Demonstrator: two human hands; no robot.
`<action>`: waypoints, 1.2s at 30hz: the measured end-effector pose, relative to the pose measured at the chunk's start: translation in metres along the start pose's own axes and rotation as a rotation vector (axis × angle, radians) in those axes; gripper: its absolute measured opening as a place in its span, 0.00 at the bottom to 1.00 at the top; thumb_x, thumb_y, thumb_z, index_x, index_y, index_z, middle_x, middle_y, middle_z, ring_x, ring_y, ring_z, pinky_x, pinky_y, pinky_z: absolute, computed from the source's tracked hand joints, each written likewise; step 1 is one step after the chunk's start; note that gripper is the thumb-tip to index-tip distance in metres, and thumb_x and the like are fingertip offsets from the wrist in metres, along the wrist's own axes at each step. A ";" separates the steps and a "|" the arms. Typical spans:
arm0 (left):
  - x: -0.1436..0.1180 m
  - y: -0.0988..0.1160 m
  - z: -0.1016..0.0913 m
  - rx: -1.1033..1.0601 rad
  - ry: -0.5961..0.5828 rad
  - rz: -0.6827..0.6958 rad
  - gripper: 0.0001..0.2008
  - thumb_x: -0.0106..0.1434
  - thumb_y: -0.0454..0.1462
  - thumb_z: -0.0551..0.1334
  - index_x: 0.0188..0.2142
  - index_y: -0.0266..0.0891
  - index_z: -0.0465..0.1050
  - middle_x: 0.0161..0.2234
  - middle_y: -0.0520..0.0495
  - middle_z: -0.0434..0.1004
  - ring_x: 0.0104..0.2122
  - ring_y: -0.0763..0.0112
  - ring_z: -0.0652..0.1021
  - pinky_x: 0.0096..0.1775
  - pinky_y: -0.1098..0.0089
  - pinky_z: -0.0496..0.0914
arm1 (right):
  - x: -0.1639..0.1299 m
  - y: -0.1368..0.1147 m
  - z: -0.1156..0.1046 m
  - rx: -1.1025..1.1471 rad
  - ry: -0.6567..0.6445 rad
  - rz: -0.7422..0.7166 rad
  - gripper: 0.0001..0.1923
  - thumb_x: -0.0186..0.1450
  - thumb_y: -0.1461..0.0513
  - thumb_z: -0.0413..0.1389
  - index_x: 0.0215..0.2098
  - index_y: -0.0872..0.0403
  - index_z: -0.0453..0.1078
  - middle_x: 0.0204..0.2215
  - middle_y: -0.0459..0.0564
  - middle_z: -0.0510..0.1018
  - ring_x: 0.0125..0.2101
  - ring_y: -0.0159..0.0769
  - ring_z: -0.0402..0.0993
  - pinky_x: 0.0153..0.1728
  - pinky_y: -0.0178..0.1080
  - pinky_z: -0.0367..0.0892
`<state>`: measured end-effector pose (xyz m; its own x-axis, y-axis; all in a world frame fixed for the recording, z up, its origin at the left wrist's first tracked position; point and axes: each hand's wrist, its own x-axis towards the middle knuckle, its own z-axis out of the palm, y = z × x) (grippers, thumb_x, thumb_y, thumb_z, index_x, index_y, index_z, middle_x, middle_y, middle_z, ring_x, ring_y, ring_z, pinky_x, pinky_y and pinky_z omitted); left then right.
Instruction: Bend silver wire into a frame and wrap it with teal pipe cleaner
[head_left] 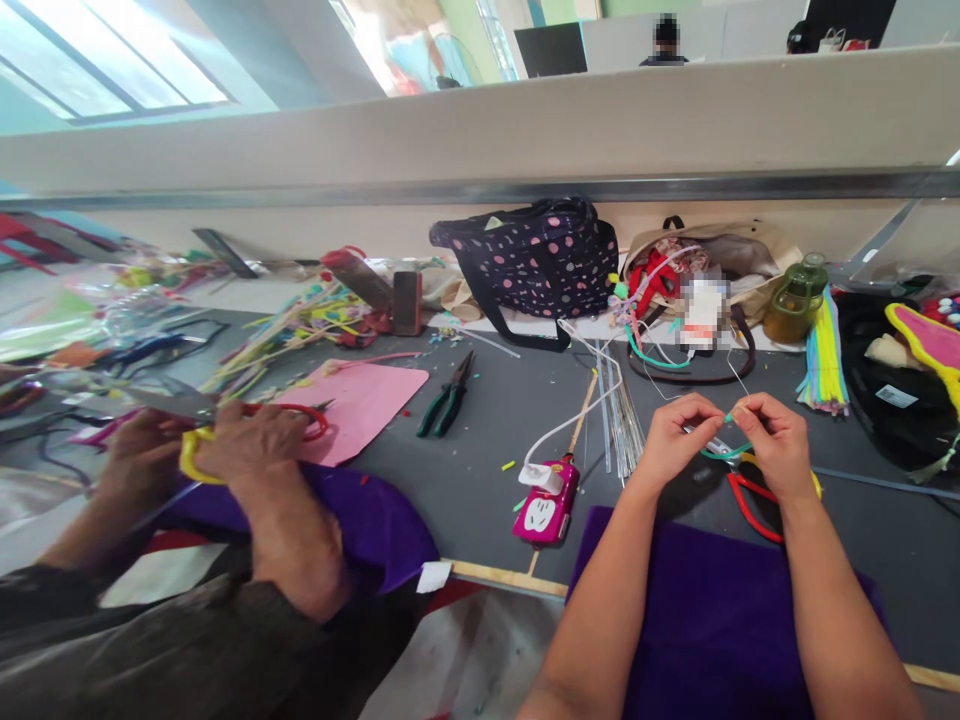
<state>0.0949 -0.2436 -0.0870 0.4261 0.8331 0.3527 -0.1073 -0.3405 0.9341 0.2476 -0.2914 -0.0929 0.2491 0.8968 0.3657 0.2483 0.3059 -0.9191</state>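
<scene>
Fingertips of both hands pinch a thin green wire [726, 452] between them: left hand [679, 432] and right hand [776, 445] nearly touching, wire looping just below. Red-handled scissors [754, 497] lie under the right wrist. Dark grey table [480, 460]; polka-dot bag [536, 262] against the low partition beyond. Co-worker's hands [247, 440] at left.

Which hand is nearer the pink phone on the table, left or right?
Left. The left hand is just up and right of the pink phone; the right hand sits farther right, past the left. Both pinch a teal wire.
</scene>
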 end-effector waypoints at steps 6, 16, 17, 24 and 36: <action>0.000 -0.001 -0.003 -0.099 -0.045 -0.061 0.15 0.61 0.46 0.65 0.29 0.35 0.76 0.28 0.47 0.73 0.30 0.72 0.72 0.34 0.71 0.65 | 0.000 -0.002 0.000 0.017 -0.017 0.009 0.10 0.64 0.56 0.58 0.28 0.52 0.70 0.25 0.44 0.71 0.28 0.33 0.65 0.31 0.35 0.61; -0.001 0.004 -0.002 0.007 -0.022 0.021 0.10 0.62 0.40 0.64 0.29 0.35 0.75 0.28 0.47 0.74 0.30 0.72 0.72 0.34 0.70 0.65 | 0.000 -0.004 0.001 0.004 -0.015 -0.002 0.10 0.64 0.57 0.58 0.28 0.52 0.70 0.25 0.44 0.72 0.28 0.33 0.66 0.32 0.35 0.62; -0.001 0.005 -0.002 0.043 -0.010 0.043 0.10 0.62 0.40 0.64 0.29 0.36 0.75 0.28 0.47 0.74 0.30 0.72 0.73 0.35 0.70 0.66 | 0.000 -0.004 0.001 -0.005 -0.011 -0.003 0.10 0.65 0.56 0.57 0.28 0.52 0.70 0.25 0.44 0.72 0.28 0.33 0.66 0.31 0.35 0.62; -0.002 0.003 0.002 0.311 0.027 0.186 0.09 0.66 0.39 0.59 0.31 0.38 0.74 0.31 0.46 0.75 0.34 0.68 0.73 0.40 0.67 0.66 | 0.000 0.000 0.001 -0.041 0.024 0.008 0.11 0.64 0.55 0.58 0.29 0.53 0.71 0.24 0.44 0.72 0.27 0.33 0.65 0.31 0.35 0.61; -0.002 -0.001 0.009 0.083 0.090 0.025 0.11 0.63 0.43 0.63 0.32 0.36 0.75 0.30 0.47 0.73 0.31 0.72 0.73 0.33 0.72 0.66 | 0.002 0.002 0.004 -0.007 0.022 0.029 0.10 0.65 0.55 0.58 0.31 0.52 0.73 0.26 0.45 0.74 0.28 0.33 0.67 0.33 0.35 0.63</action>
<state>0.1021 -0.2491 -0.0892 0.3418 0.8584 0.3825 -0.0404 -0.3932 0.9185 0.2453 -0.2874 -0.0944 0.2768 0.8978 0.3424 0.2474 0.2778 -0.9282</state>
